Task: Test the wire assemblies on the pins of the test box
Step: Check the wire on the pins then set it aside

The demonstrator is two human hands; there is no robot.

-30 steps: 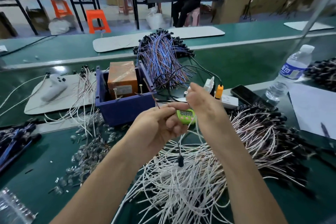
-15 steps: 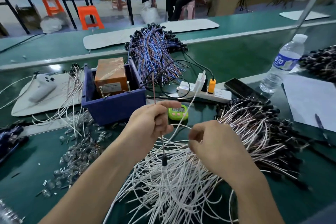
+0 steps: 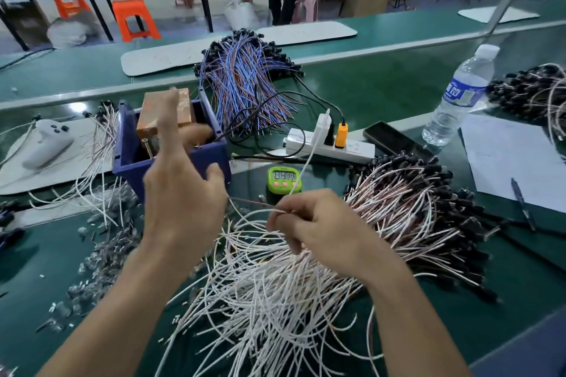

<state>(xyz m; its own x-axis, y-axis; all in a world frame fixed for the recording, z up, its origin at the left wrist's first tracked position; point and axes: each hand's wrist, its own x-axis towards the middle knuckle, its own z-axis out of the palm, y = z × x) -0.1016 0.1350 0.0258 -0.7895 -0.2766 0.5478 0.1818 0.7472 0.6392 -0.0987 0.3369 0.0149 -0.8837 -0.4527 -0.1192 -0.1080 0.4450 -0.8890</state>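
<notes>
Left hand [image 3: 180, 199] released, fingers spread, raised over blue bin [image 3: 128, 144] holding the test box [image 3: 183, 110], left of surface centre. Right hand [image 3: 321, 223] pinches one wire [image 3: 254, 203] above the white wire pile [image 3: 260, 285] by the near edge.

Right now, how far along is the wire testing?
Probably done: a few wires left of the blue bin. In hand: the right hand pinches one wire from the white pile; the open left hand is raised before the test box. Left: the visible pin is bare; the pile is large.
</notes>
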